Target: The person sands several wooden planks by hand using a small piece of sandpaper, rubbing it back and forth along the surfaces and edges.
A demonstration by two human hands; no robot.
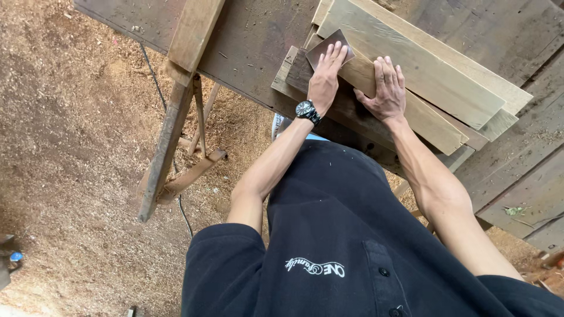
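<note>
A view from above, down a person's chest and both bare forearms, to a dark, worn wooden bench point(252, 41) standing on a floor covered in sawdust point(76, 147).

No packages or signs show. The only label-like mark is pale script on the front of the black shirt point(329, 235), low in the view. A small blue object point(16, 256) lies at the far left edge, too small to identify.

A stack of pale planks point(423, 76) lies diagonally across the bench, their near ends stepped and reaching the bench's front edge. The topmost plank point(405, 53) is the lightest. A separate board point(194, 29) crosses the bench at the upper left. Under the bench, slanted wooden legs point(167, 147) and a thin dark cable point(154, 76) run down to the floor. Open floor spreads wide on the left; to the right, more dark boards point(517, 176) fill the room.

The left hand point(325, 76), wearing a dark wristwatch point(306, 110), lies flat with fingers stretched out and together, pressing a small dark brown sheet of sandpaper point(326, 46) onto the end of a darker plank point(299, 73) at the stack's near left corner. The sheet is roughly square, turned like a diamond, half covered by the fingers.

The right hand point(386, 88) rests palm down just beside it, fingers slightly spread, flat on a pale plank, pinching nothing.
</note>
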